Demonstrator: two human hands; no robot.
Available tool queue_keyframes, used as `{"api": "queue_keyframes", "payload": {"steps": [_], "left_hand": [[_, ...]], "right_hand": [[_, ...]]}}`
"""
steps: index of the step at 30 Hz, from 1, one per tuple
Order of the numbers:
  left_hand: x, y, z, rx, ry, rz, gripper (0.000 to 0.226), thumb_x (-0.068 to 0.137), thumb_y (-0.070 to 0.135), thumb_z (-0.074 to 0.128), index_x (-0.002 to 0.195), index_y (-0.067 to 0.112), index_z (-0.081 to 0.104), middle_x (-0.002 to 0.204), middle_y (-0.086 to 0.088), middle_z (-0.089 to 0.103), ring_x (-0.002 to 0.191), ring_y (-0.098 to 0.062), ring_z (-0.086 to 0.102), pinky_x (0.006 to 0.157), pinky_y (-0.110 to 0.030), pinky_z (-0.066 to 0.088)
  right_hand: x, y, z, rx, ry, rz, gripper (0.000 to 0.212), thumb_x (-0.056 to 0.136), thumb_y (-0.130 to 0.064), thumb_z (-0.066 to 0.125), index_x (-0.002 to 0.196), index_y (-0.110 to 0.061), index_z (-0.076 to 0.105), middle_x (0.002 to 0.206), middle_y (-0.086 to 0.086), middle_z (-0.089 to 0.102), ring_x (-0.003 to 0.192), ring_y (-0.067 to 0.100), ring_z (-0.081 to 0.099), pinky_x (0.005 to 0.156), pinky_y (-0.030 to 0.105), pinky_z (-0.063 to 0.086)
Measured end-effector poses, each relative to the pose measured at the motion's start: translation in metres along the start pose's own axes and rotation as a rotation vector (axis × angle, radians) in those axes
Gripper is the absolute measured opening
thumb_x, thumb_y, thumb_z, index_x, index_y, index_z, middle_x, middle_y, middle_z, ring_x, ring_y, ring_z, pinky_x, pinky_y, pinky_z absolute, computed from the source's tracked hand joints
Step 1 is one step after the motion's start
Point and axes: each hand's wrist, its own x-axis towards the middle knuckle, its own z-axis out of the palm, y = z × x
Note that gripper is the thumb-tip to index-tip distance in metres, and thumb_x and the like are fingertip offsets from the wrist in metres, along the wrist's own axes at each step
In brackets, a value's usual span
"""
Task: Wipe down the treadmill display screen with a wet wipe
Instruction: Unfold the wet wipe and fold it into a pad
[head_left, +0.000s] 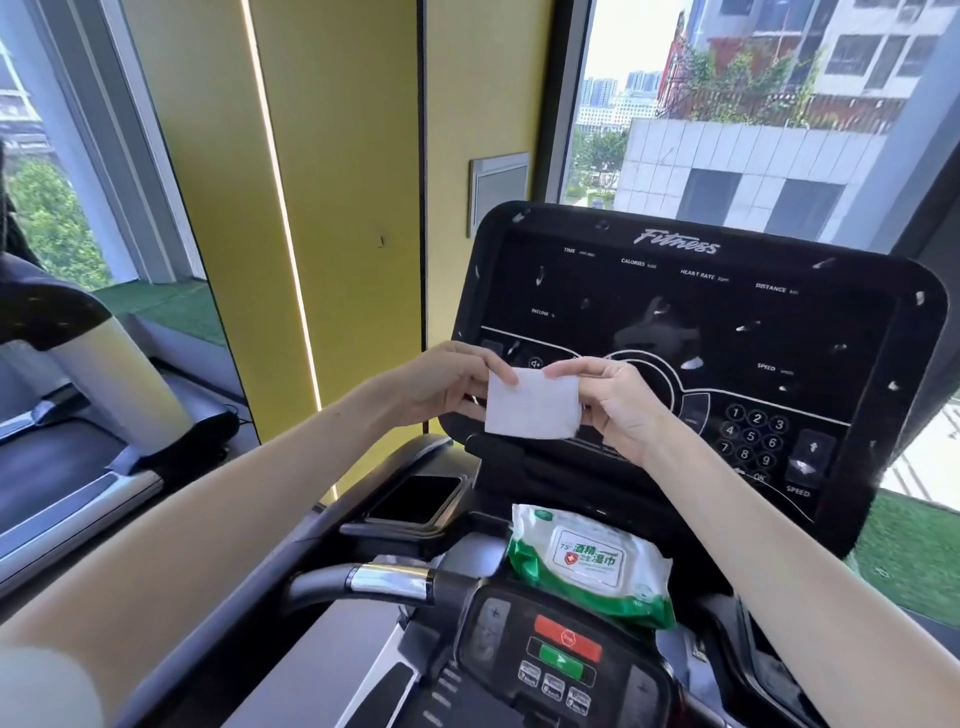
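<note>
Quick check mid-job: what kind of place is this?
Probably a gym on an upper floor: a treadmill console marked Fitness, a second treadmill to the left, and big windows looking out on other buildings.

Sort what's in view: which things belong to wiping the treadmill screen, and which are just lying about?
For the job: wet wipe, pinched between left hand and right hand; display screen, flecked with white marks; wipes pack on the console.
Lying about: phone in the side tray; red and green buttons below; neighbouring treadmill at left.
</note>
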Motion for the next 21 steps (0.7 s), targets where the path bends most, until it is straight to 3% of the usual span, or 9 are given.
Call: {"api": "queue_keyframes", "payload": {"steps": [5,7,9,11,13,16,21], "left_hand": [[0.009,0.003,-0.024,0.227,0.105,0.026,0.013,0.087,0.016,0.063,0.099,0.011,0.064,0.106,-0.011,0.061,0.092,-0.023,0.063,0.07,-0.028,0.054],[0.014,0.003,-0.035,0.339,0.127,0.069,0.023,0.086,0.008,0.063,0.107,0.015,0.057,0.104,-0.009,0.057,0.09,-0.022,0.061,0.067,-0.028,0.054],[0.022,0.001,-0.045,0.378,0.155,0.117,0.034,0.084,0.005,0.064,0.113,0.017,0.051,0.099,-0.014,0.06,0.082,-0.021,0.061,0.066,-0.029,0.053],[0.028,-0.001,-0.051,0.458,0.192,0.204,0.031,0.083,0.005,0.065,0.109,0.015,0.053,0.093,-0.017,0.064,0.074,-0.018,0.059,0.064,-0.031,0.049],[0.037,-0.005,-0.058,0.497,0.216,0.266,0.019,0.083,0.008,0.065,0.101,0.013,0.06,0.084,-0.008,0.064,0.07,-0.013,0.058,0.061,-0.027,0.046],[0.045,-0.006,-0.075,0.385,0.228,0.25,0.009,0.086,0.013,0.061,0.089,0.013,0.069,0.079,0.006,0.065,0.07,-0.004,0.057,0.061,-0.016,0.042],[0.059,-0.014,-0.106,0.178,0.09,0.158,0.014,0.089,0.015,0.061,0.099,0.009,0.068,0.095,-0.012,0.067,0.082,-0.019,0.062,0.067,-0.027,0.048]], "right_hand": [[0.023,-0.008,0.021,0.011,0.015,0.091,0.037,0.082,-0.004,0.032,0.098,0.001,0.065,0.09,0.019,0.064,0.074,0.026,0.06,0.062,0.036,0.052],[0.034,-0.01,0.032,-0.048,0.062,0.109,0.031,0.089,-0.014,0.039,0.104,-0.002,0.064,0.082,0.015,0.063,0.069,0.023,0.059,0.059,0.033,0.05],[0.044,-0.009,0.043,-0.226,0.109,0.057,0.022,0.087,-0.019,0.059,0.1,-0.004,0.068,0.081,0.01,0.065,0.068,0.017,0.061,0.055,0.028,0.051],[0.054,-0.006,0.053,-0.368,0.118,0.006,0.012,0.081,-0.013,0.068,0.088,-0.004,0.071,0.079,0.006,0.066,0.067,0.012,0.062,0.052,0.025,0.053],[0.064,-0.004,0.06,-0.431,0.139,-0.016,0.006,0.08,-0.009,0.068,0.082,-0.005,0.072,0.075,0.005,0.065,0.065,0.011,0.06,0.051,0.02,0.051],[0.079,-0.003,0.066,-0.441,0.118,-0.019,0.007,0.081,-0.004,0.067,0.085,-0.002,0.07,0.076,0.003,0.065,0.066,0.007,0.057,0.054,0.013,0.045],[0.099,0.0,0.074,-0.509,0.102,-0.044,0.008,0.079,-0.003,0.067,0.085,-0.005,0.071,0.076,-0.001,0.065,0.07,0.003,0.055,0.069,0.018,0.042]]}}
